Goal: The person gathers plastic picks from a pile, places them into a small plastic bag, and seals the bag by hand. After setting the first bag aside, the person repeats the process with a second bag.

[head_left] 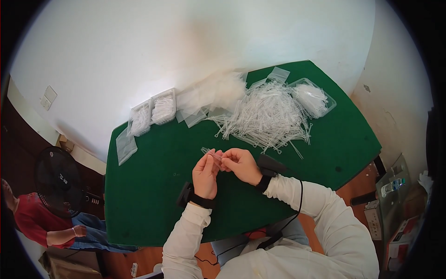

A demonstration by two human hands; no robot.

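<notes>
Over the middle of the green-topped table [153, 200], my left hand [204, 177] pinches a few thin clear plastic sticks [205, 150], whose ends poke out past the fingers. My right hand [242, 166] meets it from the right, its thumb and fingertips closed on the same sticks. How many sticks are between the fingers is too small to tell. Just beyond my hands spreads a large loose pile of similar clear sticks [269, 114], some with small ring ends. Black straps circle both my wrists.
Clear plastic bags [216, 93] lie heaped left of the pile. Filled clear trays [164, 108] stand at the back left beside a flat bag [126, 146]; another tray [320, 103] is at the right. Beyond the left edge are a black fan [58, 181] and a seated person [39, 218].
</notes>
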